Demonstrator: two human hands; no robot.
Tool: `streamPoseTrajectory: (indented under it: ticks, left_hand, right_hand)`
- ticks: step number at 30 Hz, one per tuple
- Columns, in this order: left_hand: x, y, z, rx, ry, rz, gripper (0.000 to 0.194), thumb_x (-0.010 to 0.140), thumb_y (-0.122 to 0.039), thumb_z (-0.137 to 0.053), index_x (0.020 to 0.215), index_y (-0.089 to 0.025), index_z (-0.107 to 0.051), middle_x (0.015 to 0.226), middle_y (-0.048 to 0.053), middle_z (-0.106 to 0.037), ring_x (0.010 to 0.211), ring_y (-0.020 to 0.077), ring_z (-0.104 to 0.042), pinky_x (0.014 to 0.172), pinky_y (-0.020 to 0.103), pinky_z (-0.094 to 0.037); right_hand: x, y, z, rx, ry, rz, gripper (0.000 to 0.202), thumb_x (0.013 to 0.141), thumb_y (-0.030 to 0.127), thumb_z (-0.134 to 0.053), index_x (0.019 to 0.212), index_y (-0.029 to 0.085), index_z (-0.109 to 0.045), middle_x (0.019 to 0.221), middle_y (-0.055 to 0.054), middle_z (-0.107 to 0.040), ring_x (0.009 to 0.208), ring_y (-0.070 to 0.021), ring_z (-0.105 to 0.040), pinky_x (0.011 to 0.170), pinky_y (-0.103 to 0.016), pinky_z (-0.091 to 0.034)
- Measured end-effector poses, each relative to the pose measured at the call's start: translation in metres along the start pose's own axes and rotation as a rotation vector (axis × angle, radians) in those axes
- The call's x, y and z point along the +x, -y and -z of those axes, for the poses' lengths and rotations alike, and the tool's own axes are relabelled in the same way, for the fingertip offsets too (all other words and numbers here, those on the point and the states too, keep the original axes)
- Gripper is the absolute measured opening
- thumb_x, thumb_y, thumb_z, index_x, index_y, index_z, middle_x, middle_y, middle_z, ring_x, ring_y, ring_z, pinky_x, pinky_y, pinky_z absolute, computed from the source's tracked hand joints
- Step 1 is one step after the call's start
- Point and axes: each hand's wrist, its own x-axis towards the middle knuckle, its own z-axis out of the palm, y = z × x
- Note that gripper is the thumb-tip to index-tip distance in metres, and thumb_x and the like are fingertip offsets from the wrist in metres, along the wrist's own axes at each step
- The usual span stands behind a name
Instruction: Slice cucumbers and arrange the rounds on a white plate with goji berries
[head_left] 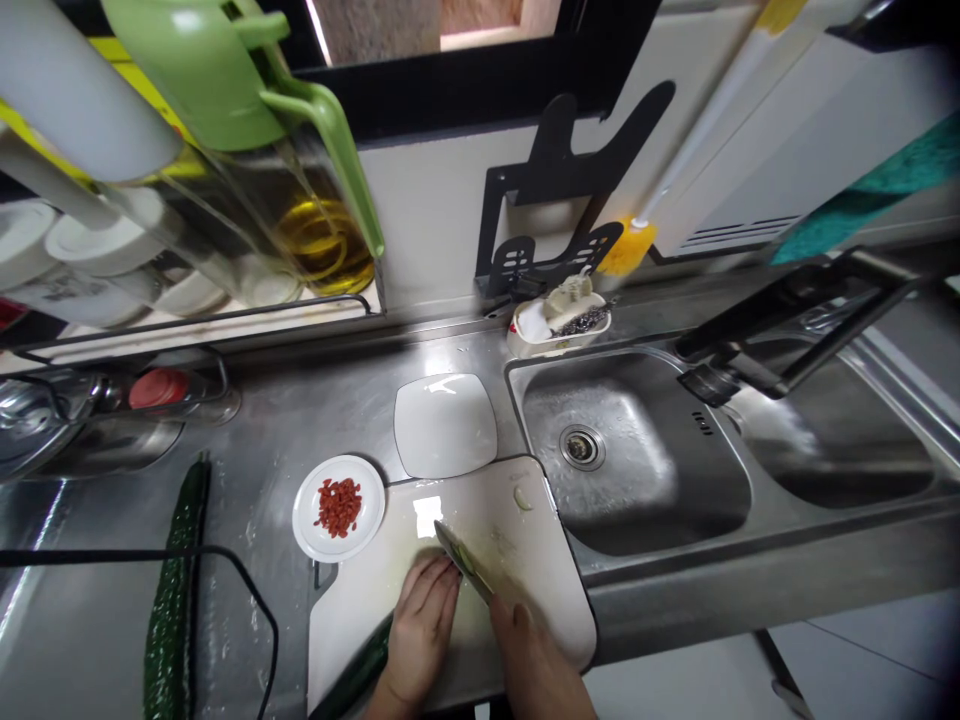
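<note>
My right hand [529, 645] is closed round the handle of a kitchen knife [463, 560], whose blade points up and to the left over the white cutting board [341, 630]. Just left of the blade, my left hand [424, 615] grips a dark green cucumber [360, 668] that lies slanted on the board. The fingers are close to the knife, and the cucumber's cut end is mostly hidden between hand and blade. A bit of green slice shows against the blade. One thin cucumber piece [522, 498] lies apart near the board's upper right corner.
A white plate of small red dried berries [339, 508] touches the board's left corner; a squarish white plate [445, 425] sits behind. Another long cucumber [176, 600] lies left, crossed by a black cable [247, 580]. Right is a steel sink [622, 430] with a black faucet [742, 365].
</note>
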Motion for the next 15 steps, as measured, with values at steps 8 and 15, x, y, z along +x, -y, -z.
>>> streamPoseTrajectory:
  ticks: [8, 15]
  left_hand:
    - [0.001, -0.002, 0.001, -0.016, -0.004, 0.022, 0.025, 0.089, -0.012, -0.048, 0.109, -0.017, -0.063, 0.105, 0.007, -0.068, 0.107, 0.0193, -0.061, 0.097, 0.039, -0.051]
    - [0.005, -0.005, 0.002, -0.026, -0.046, 0.028, 0.022, 0.089, -0.014, -0.05, 0.105, -0.017, -0.064, 0.103, 0.007, -0.069, 0.104, 0.019, -0.063, 0.093, 0.038, -0.053]
  right_hand:
    - [0.004, -0.001, 0.013, -0.008, 0.088, -0.013, 0.059, 0.081, -0.005, -0.025, 0.128, 0.02, -0.052, 0.109, -0.01, -0.066, 0.097, -0.0185, -0.064, 0.081, -0.025, -0.047]
    - [-0.025, -0.008, 0.02, -0.046, 0.067, -0.045, 0.066, 0.076, -0.008, -0.022, 0.125, 0.025, -0.053, 0.102, -0.005, -0.067, 0.077, -0.0154, -0.068, 0.057, -0.021, -0.042]
